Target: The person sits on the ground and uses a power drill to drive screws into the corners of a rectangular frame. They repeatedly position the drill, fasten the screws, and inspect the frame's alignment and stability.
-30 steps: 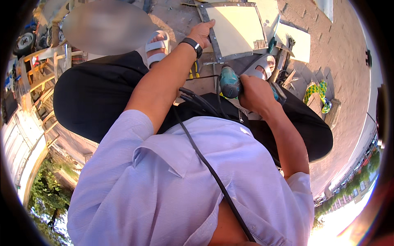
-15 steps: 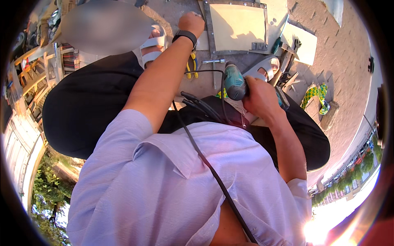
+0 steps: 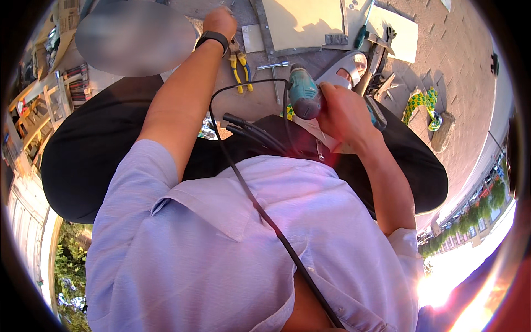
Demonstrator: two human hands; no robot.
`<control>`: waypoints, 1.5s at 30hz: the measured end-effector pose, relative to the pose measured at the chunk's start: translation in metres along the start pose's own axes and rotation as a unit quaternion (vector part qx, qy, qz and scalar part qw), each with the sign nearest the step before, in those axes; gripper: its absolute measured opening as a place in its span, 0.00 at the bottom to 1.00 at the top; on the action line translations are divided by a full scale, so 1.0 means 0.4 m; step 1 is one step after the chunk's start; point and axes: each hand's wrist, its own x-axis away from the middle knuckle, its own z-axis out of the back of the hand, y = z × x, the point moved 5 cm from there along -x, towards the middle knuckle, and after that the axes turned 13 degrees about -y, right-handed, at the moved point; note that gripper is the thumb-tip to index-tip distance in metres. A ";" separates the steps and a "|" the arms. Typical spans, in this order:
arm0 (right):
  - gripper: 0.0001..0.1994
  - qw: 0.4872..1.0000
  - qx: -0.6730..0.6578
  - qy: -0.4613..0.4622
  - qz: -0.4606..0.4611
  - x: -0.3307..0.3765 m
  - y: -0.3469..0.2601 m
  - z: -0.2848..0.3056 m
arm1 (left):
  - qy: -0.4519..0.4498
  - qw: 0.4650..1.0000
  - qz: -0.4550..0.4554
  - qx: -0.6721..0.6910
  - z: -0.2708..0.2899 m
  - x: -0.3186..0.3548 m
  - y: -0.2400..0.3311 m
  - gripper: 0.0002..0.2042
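Observation:
My right hand (image 3: 348,113) is wrapped round the grip of a teal and black cordless drill (image 3: 306,95), held above my lap with its nose pointing away from me. Far forward on the left, my left hand (image 3: 220,23) is closed near the ground, a dark band on its wrist; whatever its fingers hold is hidden. Just below that hand lie pliers (image 3: 241,72) with yellow and blue handles. Beside them rests a T-handled socket wrench (image 3: 275,67). To the hand's right is a cream panel (image 3: 301,22) with a dark border.
Right of the panel lie a green-handled screwdriver (image 3: 361,37), a hammer (image 3: 380,42) and other metal tools. Further right are a green-and-yellow patterned cloth (image 3: 423,105) and a rough block (image 3: 442,133). A black cable (image 3: 251,196) crosses my shirt. Wooden frames (image 3: 41,113) stand at the left.
My left hand has moved left, away from the panel's edge, and more of the pliers now shows. The whole view has shifted slightly; the right hand still holds the drill.

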 end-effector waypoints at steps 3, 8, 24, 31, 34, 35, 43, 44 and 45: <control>0.07 1.000 0.008 0.011 -0.009 0.017 0.012 -0.010 | -0.053 0.997 0.018 -0.046 -0.004 -0.015 0.020 0.13; 0.10 0.999 0.011 0.025 -0.021 0.046 0.024 -0.005 | 0.050 0.999 0.000 -0.009 0.011 -0.050 -0.023 0.14; 0.19 0.920 -0.283 0.217 -0.160 0.206 0.208 0.108 | -0.314 0.660 0.216 0.647 -0.309 0.244 0.278 0.14; 0.21 0.909 -0.302 0.237 -0.165 0.200 0.214 0.148 | -0.297 0.776 0.003 0.556 -0.382 0.150 0.202 0.18; 0.21 0.915 -0.292 0.228 -0.163 0.197 0.202 0.145 | -0.260 0.909 -0.086 0.313 -0.357 0.092 0.131 0.16; 0.19 0.913 -0.298 0.228 -0.161 0.200 0.205 0.136 | -0.266 0.937 -0.097 0.203 -0.317 0.098 0.155 0.15; 0.17 0.927 -0.294 0.187 -0.138 0.166 0.156 0.101 | -0.107 0.635 0.184 0.743 -0.151 0.207 0.184 0.08; 0.17 0.926 -0.301 0.187 -0.133 0.167 0.149 0.103 | -0.114 0.626 0.191 0.748 -0.151 0.224 0.202 0.07; 0.17 0.924 -0.307 0.187 -0.128 0.166 0.144 0.106 | -0.117 0.617 0.198 0.753 -0.150 0.234 0.217 0.06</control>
